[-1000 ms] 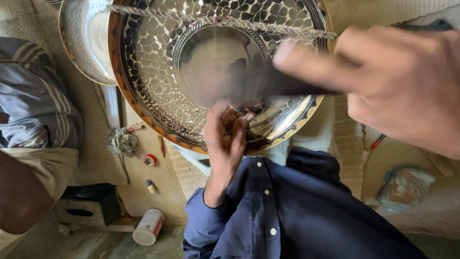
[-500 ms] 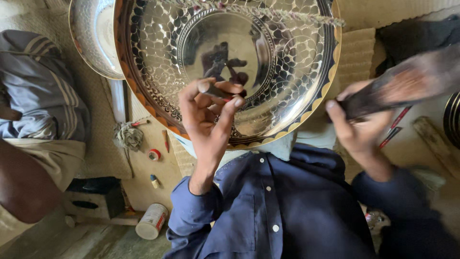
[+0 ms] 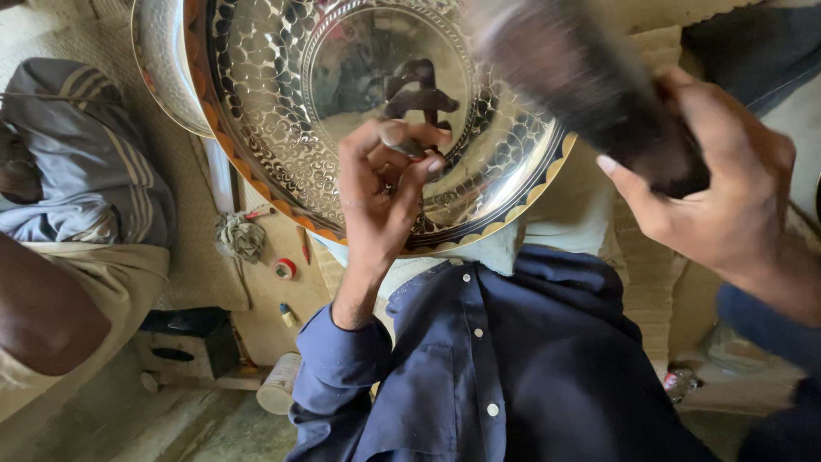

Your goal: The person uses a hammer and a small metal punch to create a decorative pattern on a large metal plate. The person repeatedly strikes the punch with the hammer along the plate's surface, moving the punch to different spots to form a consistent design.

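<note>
one engraved metal tray [image 3: 282,128] stands just beyond the left hand [image 3: 385,192], whose fingers pinch one small punch [image 3: 400,142] against its face. right hand [image 3: 727,192], beside it, grips one blurred dark mallet [image 3: 590,81]; a second plain tray [image 3: 162,68] sits behind.

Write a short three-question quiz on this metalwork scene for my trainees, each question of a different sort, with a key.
1. True or false: the left hand pinches a small tool against the embossed metal tray.
2. The right hand holds: A) a dark blurred tool; B) a paint can; C) nothing.
3. Fill in: the person's shirt is dark ____.

Key: 1 true; 2 A; 3 blue.
</note>
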